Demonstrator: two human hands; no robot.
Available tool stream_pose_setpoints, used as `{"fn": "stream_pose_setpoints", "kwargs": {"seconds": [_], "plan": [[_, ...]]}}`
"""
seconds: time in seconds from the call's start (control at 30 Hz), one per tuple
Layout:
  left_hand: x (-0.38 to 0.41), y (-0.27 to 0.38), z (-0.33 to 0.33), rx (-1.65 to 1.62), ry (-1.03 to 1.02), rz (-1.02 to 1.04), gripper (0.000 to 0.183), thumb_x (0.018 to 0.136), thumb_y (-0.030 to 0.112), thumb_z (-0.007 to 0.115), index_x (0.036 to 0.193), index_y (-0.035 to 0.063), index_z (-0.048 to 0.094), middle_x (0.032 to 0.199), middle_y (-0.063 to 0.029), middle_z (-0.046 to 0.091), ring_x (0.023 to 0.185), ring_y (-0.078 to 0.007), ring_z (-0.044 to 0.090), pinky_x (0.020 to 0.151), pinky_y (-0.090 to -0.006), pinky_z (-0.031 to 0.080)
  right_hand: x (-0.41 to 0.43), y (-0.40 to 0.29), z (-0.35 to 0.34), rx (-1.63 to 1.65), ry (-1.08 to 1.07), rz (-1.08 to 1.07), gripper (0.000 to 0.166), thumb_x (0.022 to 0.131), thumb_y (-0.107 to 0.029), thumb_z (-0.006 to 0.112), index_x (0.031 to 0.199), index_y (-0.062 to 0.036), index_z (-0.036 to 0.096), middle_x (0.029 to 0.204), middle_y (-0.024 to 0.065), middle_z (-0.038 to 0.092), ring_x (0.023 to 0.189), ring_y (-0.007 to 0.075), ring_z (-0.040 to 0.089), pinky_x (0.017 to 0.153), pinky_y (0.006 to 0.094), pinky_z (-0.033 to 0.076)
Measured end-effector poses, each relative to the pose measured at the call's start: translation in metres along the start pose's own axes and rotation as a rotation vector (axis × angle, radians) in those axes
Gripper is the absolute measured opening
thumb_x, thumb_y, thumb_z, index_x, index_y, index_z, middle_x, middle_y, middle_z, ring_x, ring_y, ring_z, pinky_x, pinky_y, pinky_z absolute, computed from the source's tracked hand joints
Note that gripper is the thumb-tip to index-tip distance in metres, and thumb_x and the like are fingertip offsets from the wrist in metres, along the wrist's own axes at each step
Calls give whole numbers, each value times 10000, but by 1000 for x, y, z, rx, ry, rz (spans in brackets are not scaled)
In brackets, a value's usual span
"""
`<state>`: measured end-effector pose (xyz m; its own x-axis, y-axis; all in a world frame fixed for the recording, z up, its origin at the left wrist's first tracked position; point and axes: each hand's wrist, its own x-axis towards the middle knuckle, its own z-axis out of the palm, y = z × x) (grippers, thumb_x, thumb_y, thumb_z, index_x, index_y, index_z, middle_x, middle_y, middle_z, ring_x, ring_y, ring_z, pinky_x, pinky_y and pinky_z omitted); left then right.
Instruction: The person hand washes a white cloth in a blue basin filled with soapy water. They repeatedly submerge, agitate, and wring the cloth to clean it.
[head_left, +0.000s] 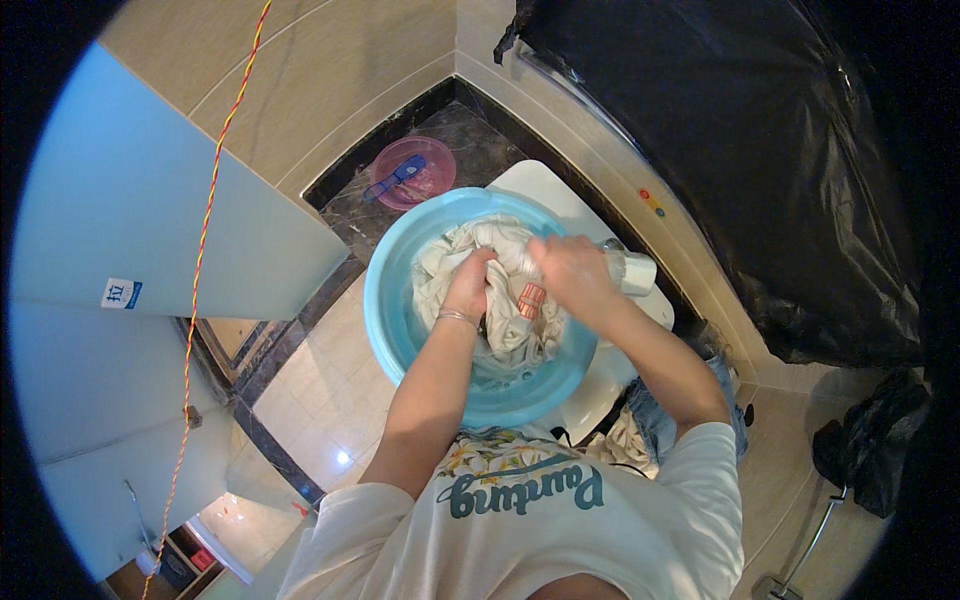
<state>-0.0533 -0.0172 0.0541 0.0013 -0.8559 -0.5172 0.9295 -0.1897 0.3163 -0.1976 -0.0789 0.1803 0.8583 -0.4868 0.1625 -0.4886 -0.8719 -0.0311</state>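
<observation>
A large light-blue plastic basin (384, 330) holds water and a bundle of wet off-white cloth (517, 326) with an orange-red striped patch on it. My left hand (471, 283), a thin bracelet at its wrist, grips a fold of the cloth near the middle of the basin. To its right my right hand (571, 271) is blurred over the right side of the cloth; its fingers are bent down, and whether they hold cloth or something else is hidden. A clear container with a whitish part (637, 274) lies just beyond the right hand, past the basin's rim.
The basin rests on a white toilet lid (529, 180). Behind it a pink basin (442, 161) with a blue-handled brush (409, 169) stands on dark floor. A red-yellow cord (201, 255) hangs at left by a frosted door panel (150, 187). Jeans (651, 416) lie low at right.
</observation>
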Motion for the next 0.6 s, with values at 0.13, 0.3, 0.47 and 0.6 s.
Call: {"fn": "stream_pose_setpoints", "kwargs": {"seconds": [0.13,0.3,0.47,0.6], "plan": [[-6,10,4,-248,-250,-129,394,796,135,433,1144,-35,503,1107,-194,577,998,-345,569,916,-461,442,-6,-2,-1,-76,-114,-134,160,708,-81,581,833,-81,481,717,97,588,670,266,615,618,374,458],[-8,6,4,-301,-268,-28,449,859,237,425,1214,-34,472,1200,-186,541,1082,-349,535,966,-468,401,-8,-1,-6,-131,-54,-34,141,712,-67,561,825,-78,477,719,97,582,656,273,602,638,380,452],[-22,-12,31,230,196,211,375,819,108,560,1177,5,513,1059,-142,604,913,-231,615,790,-384,520,-14,-3,-9,-155,-149,27,138,735,-75,544,861,-77,489,737,104,586,686,290,603,663,393,450],[5,-23,-42,561,251,260,397,731,37,487,1121,-21,526,1013,-170,590,835,-228,597,728,-361,514,-16,-8,-3,-86,-204,-16,151,743,-80,550,881,-79,491,748,109,591,702,291,604,668,393,448]]}}
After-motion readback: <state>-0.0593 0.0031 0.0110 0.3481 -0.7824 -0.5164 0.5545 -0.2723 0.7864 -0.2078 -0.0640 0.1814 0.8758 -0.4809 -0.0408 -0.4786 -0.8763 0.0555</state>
